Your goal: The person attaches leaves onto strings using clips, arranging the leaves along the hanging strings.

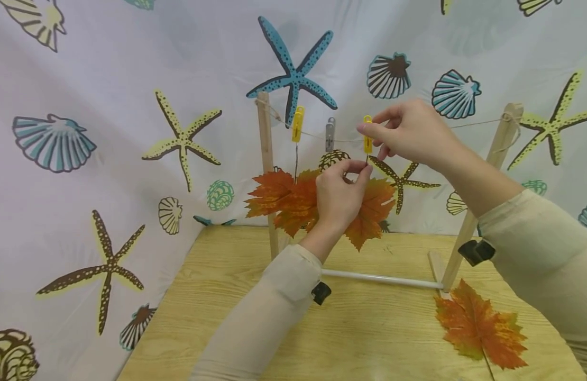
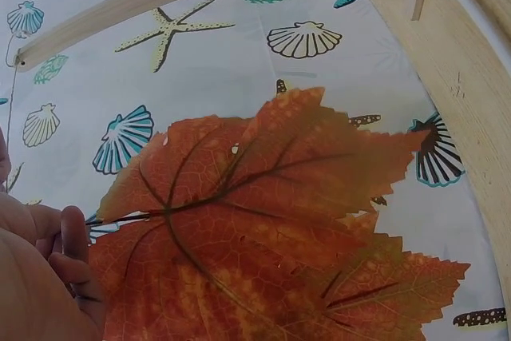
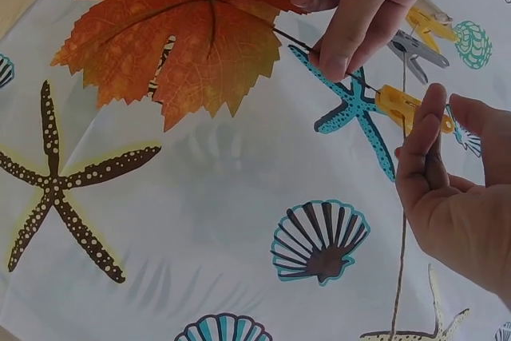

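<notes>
A light wooden worktop fills the lower centre of the frame, backed by a curtain printed with shells and starfish. A wooden stand carries a string with three pegs. At frame centre, the left hand pinches the stem of an orange leaf between narrowed fingers, directly under the yellow peg. The right hand squeezes that peg. Another leaf lies lower right.

Both arms wear long, close-fitting beige fabric sleeves reaching the wrists. A small black clip-like mount sits under each forearm. The left hand and right hand are bare.
</notes>
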Demonstrator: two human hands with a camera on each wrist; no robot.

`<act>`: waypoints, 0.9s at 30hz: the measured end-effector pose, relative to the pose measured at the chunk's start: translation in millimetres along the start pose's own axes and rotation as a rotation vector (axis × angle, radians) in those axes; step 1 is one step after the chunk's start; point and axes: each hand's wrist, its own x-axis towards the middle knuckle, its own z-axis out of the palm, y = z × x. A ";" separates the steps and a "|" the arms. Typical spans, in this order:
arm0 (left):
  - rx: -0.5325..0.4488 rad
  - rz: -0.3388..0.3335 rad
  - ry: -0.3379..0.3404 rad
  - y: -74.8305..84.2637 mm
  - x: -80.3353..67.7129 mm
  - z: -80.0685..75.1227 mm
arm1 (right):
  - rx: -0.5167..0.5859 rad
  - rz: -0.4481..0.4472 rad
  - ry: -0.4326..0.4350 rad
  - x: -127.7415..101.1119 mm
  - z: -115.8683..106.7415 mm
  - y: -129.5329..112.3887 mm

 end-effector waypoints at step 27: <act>-0.009 0.019 0.020 1.3 1.7 -3.0 | 0.100 0.085 0.003 1.1 7.9 -9.3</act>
